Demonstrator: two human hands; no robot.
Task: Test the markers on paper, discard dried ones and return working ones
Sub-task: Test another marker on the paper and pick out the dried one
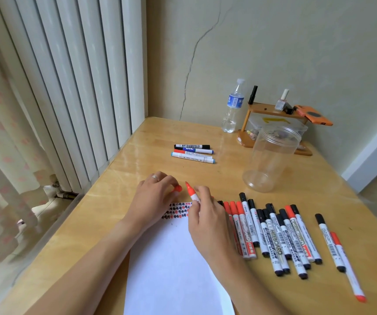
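Note:
My right hand (202, 218) pinches an uncapped red marker (192, 193), tip pointing up and away over the top edge of the white paper (171, 264). My left hand (154, 196) holds its red cap (178, 188) just left of the tip, a small gap between them. Rows of red and black test marks (178, 210) run along the paper's far edge. A row of several capped red and black whiteboard markers (271, 235) lies right of the paper. Two more markers (340, 253) lie farther right. A small group of markers (193, 152) lies at the table's far middle.
An empty clear plastic jar (271, 158) stands behind the marker row. A water bottle (233, 108) and a small wooden shelf (274, 123) with bottles and an orange case stand at the far wall. A radiator and curtain are left of the table's edge.

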